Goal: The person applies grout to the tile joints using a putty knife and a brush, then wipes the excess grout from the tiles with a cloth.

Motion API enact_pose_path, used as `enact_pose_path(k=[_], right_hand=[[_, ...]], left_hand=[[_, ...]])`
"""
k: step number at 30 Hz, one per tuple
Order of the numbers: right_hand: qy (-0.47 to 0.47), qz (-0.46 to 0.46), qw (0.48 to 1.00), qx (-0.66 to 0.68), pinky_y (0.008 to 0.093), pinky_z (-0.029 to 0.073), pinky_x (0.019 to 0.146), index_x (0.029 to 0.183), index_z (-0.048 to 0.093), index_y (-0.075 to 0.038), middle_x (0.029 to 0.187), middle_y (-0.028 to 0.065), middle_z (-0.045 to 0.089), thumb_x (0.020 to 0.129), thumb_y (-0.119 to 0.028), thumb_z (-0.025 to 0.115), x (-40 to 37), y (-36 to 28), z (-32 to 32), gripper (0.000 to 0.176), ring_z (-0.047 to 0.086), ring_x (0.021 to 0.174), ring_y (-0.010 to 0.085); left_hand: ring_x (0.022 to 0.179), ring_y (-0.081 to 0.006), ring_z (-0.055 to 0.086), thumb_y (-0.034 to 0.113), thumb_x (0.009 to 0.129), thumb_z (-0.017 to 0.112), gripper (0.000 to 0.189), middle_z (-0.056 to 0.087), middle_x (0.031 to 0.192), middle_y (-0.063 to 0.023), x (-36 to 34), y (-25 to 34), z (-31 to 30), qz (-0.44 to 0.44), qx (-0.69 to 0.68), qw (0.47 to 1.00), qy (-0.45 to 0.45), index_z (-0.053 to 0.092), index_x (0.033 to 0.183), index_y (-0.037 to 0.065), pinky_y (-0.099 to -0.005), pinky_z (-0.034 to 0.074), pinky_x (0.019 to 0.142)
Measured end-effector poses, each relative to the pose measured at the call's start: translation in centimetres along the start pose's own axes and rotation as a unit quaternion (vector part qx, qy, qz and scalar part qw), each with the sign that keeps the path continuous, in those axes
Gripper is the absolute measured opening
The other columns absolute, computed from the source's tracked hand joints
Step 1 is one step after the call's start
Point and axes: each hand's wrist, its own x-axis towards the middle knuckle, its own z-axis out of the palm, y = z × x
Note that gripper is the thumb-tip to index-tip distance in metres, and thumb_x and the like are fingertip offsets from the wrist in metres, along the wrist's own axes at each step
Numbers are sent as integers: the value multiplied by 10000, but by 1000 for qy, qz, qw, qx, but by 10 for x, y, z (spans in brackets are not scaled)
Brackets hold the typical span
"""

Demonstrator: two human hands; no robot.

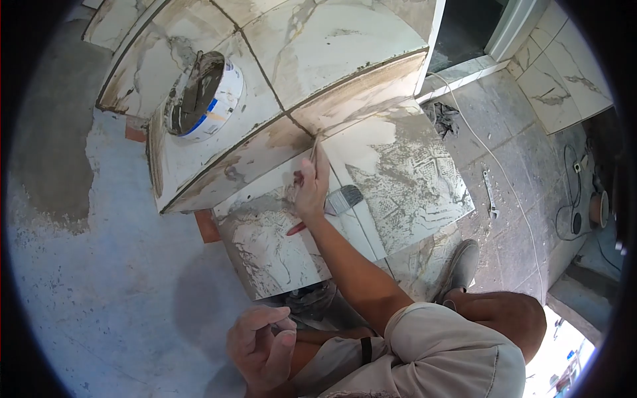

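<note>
Tool [314, 151], a thin one pinched in the right hand [310, 190] with its tip at the step's joint [302, 128], could imo skid and scratch the tile [398, 172] if shoved, since the left hand [262, 345] hangs half-curled, empty, bracing nothing.

Bare grey cement floor [86, 285] spreads out here, dusty and patchy. Marble-look wall tiles [564, 73] stand beside a dark doorway [464, 26]. A white cable [494, 166] trails over the gritty ground, and hard sunlight [564, 351] pours in from one corner.
</note>
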Motion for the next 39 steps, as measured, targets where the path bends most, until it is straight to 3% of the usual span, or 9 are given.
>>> enact_pose_path(k=[4,6,8,11,15,17,25,34,39], right_hand=[[23,-187,944,-269,228,451,659,1416,428,-4,1227,80,505,948,-254,535,6,19,2,541,510,811,75],[-166,114,979,-30,227,448,688,1408,426,8,1240,68,512,943,-247,555,-21,-2,-1,545,530,854,85],[-161,26,976,-141,229,452,663,1385,453,-6,1185,52,563,961,-291,532,-24,-4,5,517,556,822,92],[74,212,961,161,264,425,546,1251,558,-116,896,9,610,964,-461,464,-10,-42,21,458,536,622,117],[7,349,886,305,280,402,526,916,538,-160,758,8,535,917,-538,504,19,-55,19,379,536,603,150],[-19,351,893,281,279,400,527,933,547,-158,764,9,541,909,-551,507,13,-79,29,396,541,609,152],[-78,330,901,271,288,411,551,981,581,-154,820,18,585,893,-578,507,-6,-110,25,440,557,645,166],[-67,475,806,348,314,446,589,973,575,-129,805,54,582,867,-627,506,24,-110,18,514,569,685,190],[-236,387,817,356,317,469,669,1147,588,-96,994,124,636,914,-610,467,-11,-159,25,578,594,832,230]], left_hand=[[683,-151,586,144,827,708,314,611,831,-114,-2,-1,-5,2,-24,999,-26,603,1038,-63,-250,463,611],[703,-170,609,-7,797,680,286,631,878,-140,-1,-3,-6,10,-35,998,-51,607,1067,-66,-265,475,635],[698,-168,610,-29,774,684,298,636,850,-136,1,-1,-5,21,-19,998,-55,616,1063,-54,-265,476,636],[678,-131,569,177,862,700,307,596,789,-98,2,5,-5,23,1,998,-59,602,1029,-61,-239,450,600],[692,-130,573,117,855,687,278,600,799,-102,-1,8,-11,6,-8,997,-73,599,1044,-66,-243,453,611],[638,-147,603,-23,760,709,312,640,781,-114,-1,3,-14,51,3,997,-66,625,1060,-36,-239,467,566],[701,-136,574,19,824,651,244,602,809,-114,-1,13,-14,21,-11,997,-77,596,1044,-74,-253,457,638],[633,-129,603,-14,772,704,265,630,758,-91,0,15,-17,62,35,996,-58,638,1029,-11,-242,482,555],[629,-191,618,100,814,729,270,615,762,-84,1,18,-14,63,36,995,-72,611,1045,25,-288,491,548]])
